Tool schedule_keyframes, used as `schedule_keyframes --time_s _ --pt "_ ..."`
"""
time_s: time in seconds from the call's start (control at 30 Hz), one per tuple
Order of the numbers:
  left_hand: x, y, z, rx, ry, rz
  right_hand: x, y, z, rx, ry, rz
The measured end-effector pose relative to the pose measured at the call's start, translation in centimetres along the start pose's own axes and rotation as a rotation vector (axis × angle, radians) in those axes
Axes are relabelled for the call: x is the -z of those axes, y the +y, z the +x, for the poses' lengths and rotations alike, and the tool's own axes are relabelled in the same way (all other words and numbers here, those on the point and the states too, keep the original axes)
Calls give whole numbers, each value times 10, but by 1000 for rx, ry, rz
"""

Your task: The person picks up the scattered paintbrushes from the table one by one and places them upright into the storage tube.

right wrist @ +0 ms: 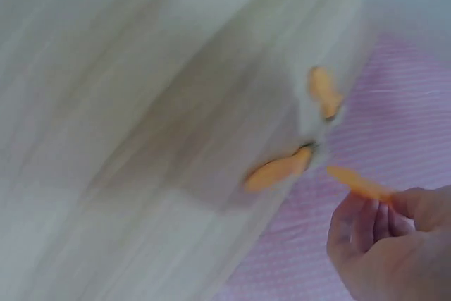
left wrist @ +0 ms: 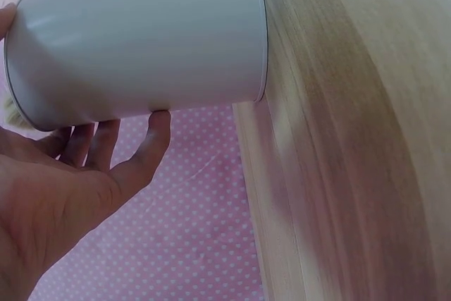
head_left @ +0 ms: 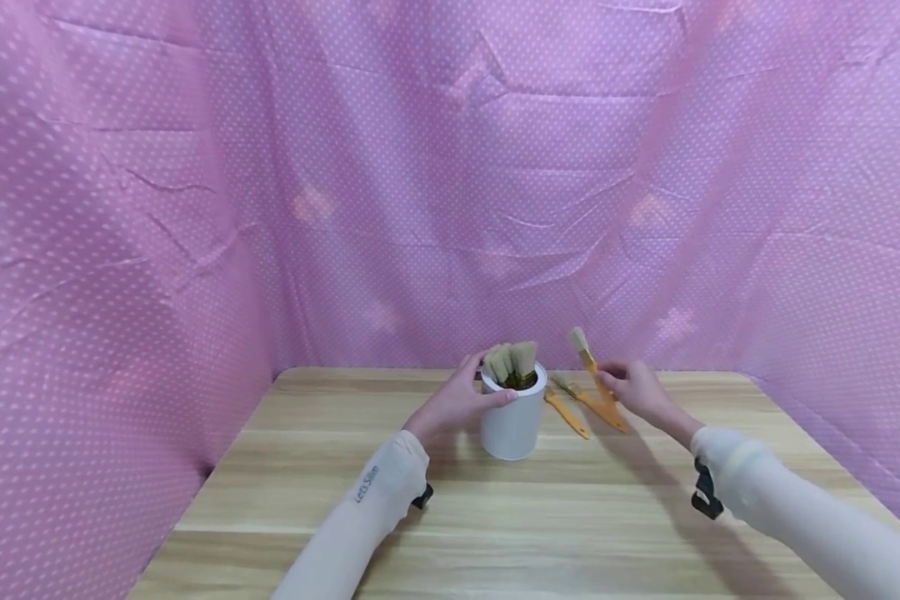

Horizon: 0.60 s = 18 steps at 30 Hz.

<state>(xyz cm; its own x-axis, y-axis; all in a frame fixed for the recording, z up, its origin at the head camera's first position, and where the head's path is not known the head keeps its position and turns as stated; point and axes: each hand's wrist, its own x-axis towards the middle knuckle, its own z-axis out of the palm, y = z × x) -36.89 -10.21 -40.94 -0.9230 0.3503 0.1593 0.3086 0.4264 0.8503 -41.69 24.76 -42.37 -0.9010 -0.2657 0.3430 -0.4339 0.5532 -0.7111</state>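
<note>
A white can point(head_left: 512, 429) stands upright on the wooden table with several paintbrushes point(head_left: 523, 357) in it, bristles up. My left hand point(head_left: 459, 402) holds the can near its rim, thumb on the near side; in the left wrist view its fingers touch the can's wall point(left wrist: 141, 40). Right of the can, my right hand point(head_left: 639, 392) pinches a paintbrush by its orange handle point(right wrist: 361, 184), raised with the pale bristles point(head_left: 579, 339) up. Below it, two more orange-handled paintbrushes lie on the table, one nearer the can point(head_left: 568, 417), the other point(head_left: 591, 403) closer to my right hand.
The wooden table point(head_left: 555, 517) ends at its back edge against a pink polka-dot curtain point(head_left: 420, 208), which also hangs along both sides. Each wrist wears a black strap piece below the sleeve.
</note>
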Motion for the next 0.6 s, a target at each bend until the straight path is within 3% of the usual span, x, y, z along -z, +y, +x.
schedule_keyframes --time_s 0.17,0.37,0.5,0.6 --pt "0 1 2 0 -3 9 1 -26 2 -99 -34 261" --pt "1 0 4 -6 -1 -1 1 -64 5 -100 -29 499" --pt "1 -2 5 -11 0 1 -2 -86 6 -92 -29 603" --pt "0 -3 6 -18 -7 12 -3 -98 7 -90 -29 622"
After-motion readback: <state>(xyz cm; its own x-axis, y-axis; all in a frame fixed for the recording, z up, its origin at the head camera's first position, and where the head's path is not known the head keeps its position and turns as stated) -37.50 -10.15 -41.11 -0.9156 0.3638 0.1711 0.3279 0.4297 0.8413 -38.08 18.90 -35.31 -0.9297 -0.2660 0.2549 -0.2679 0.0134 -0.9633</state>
